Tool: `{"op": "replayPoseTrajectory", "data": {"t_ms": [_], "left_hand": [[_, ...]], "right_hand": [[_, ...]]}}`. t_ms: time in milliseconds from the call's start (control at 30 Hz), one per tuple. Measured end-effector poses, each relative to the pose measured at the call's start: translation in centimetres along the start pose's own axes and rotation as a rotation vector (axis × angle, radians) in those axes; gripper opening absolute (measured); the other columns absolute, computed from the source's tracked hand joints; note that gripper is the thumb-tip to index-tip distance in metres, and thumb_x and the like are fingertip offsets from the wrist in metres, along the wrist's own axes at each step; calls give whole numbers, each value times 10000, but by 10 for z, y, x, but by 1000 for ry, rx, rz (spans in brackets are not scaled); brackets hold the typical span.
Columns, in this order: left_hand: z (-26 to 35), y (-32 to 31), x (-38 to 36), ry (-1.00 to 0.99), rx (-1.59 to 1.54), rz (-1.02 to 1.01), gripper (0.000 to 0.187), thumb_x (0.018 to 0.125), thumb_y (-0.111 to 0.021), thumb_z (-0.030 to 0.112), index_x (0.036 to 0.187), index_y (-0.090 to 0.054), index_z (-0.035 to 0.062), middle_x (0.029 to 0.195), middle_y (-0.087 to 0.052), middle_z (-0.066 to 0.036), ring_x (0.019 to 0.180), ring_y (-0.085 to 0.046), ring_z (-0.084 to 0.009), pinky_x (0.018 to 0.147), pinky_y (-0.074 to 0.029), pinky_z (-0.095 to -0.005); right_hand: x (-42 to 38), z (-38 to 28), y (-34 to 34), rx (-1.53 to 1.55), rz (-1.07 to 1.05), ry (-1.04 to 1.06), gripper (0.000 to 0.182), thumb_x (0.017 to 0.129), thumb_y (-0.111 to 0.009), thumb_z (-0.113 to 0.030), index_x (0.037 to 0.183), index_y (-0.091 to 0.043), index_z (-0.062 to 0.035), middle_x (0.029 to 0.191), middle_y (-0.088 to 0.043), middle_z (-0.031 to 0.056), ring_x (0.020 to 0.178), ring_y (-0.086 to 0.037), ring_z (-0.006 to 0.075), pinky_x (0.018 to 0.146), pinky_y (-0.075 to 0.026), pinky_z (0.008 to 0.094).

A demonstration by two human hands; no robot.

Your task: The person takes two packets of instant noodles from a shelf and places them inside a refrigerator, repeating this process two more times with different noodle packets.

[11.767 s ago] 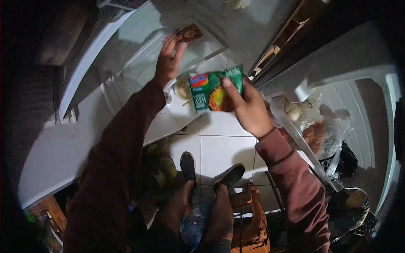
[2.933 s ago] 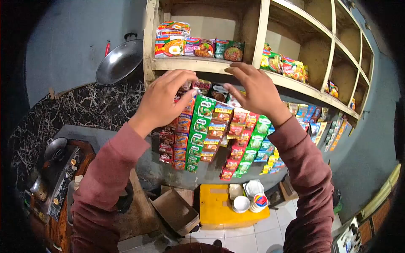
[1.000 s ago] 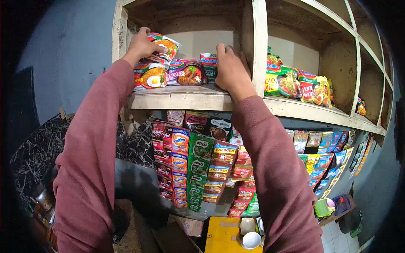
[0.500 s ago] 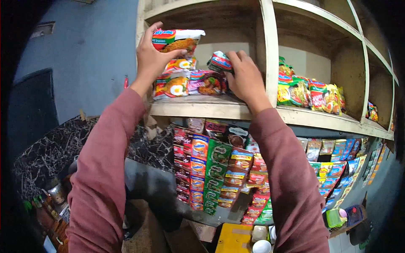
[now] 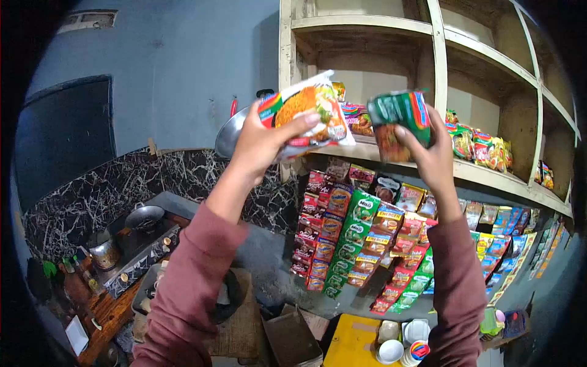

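Observation:
My left hand (image 5: 258, 144) grips a white instant noodle packet (image 5: 310, 110) with fried noodles pictured on its front, thumb across its face. In my right hand (image 5: 437, 153) is a dark green instant noodle packet (image 5: 398, 115), somewhat blurred, pinched by the thumb and fingers. Both packets are held up in front of the wooden shelf (image 5: 501, 177), clear of its board. Between them, a purple noodle packet (image 5: 356, 118) shows on the shelf, partly hidden by what I hold.
More noodle packets (image 5: 483, 150) lie in the shelf compartment to the right. Strips of drink sachets (image 5: 354, 229) hang beneath the shelf. At lower left a wok (image 5: 145, 217) sits on a stove. A yellow table (image 5: 348, 342) holds white cups (image 5: 389, 352).
Both hands have drawn back from the shelf with their packets. The right one's packet has turned to show its green front. My view has swung left.

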State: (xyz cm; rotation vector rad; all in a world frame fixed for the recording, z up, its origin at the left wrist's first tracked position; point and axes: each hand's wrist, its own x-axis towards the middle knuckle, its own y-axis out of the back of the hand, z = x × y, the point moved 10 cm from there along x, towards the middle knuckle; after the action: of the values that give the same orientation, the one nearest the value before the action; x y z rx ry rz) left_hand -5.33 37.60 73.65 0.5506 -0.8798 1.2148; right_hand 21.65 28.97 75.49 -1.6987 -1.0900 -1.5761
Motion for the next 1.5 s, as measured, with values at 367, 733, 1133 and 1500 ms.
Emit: {"op": "replayPoseTrajectory", "data": {"t_ms": [367,733,1133,1500], "left_hand": [[-69,-29,-194,543,-319,-173,555,825,-629,-30,1322,-395,52,1217,-549,-95,1150,-555,-204,959,-474,-331],[-139,-52,-501,1093,-159,258,475,799,-707,-37,1229,-514,19,1150,-628,-102,1034,-621,-178,892,-523,-319],[-64,-59,-590,1123,39,457,420,787,-744,-32,1172,-581,1,1061,-682,-52,953,-640,-117,869,-529,-289],[17,-33,-655,988,168,869,387,809,-723,19,1169,-585,-3,1056,-688,-72,943,-649,-130,867,-521,-306]], "right_hand": [[-273,29,18,628,-240,-1123,385,920,-662,-170,1254,-513,-51,1215,-556,34,1147,-495,129,1010,-370,292],[-527,20,133,549,-454,-1477,543,760,-752,54,1209,-465,-48,1063,-645,57,998,-615,144,919,-474,289],[-599,21,83,934,-370,-1582,411,862,-605,10,1262,-510,17,1147,-632,97,1060,-611,192,952,-468,345],[-618,-41,-23,1259,-454,-1942,340,951,-600,-179,1245,-508,-37,1136,-626,75,1052,-624,212,895,-526,369]]}}
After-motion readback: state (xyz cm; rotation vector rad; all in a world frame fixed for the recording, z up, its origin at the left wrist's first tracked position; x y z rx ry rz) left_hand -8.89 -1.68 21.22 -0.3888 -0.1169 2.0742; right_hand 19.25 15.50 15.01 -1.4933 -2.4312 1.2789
